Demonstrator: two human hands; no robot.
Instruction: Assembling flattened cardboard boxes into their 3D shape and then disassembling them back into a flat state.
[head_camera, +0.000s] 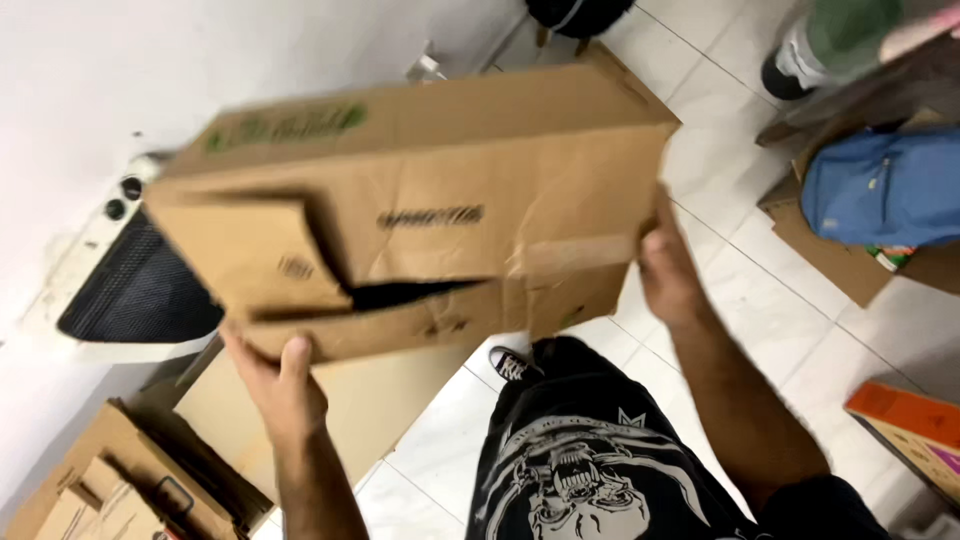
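Looking down from the head camera, a large flattened brown corrugated cardboard box (420, 215) is held up in the air in front of the person, tilted and slightly blurred, with loose flaps folded across its near face and a dark gap between them. The left hand (285, 385) grips the lower left edge of the box from below, its thumb pressed up onto the front of the cardboard and the other fingers hidden behind it. The right hand (665, 265) clasps the right edge, palm against the side and fingers wrapped out of sight behind the panel. Below the box, the person's black shirt with a pale printed figure (580, 470) fills the lower middle, and a black shoe with white trim (510, 362) stands on the white tiled floor (760, 290). At lower left lie more flat brown cardboard pieces (110, 480), and against the white wall sits a white appliance with a black mesh front (135, 290). At right, a blue fabric backpack (885, 185) rests on another sheet of cardboard, and an orange carton (905, 415) lies near the lower right corner.
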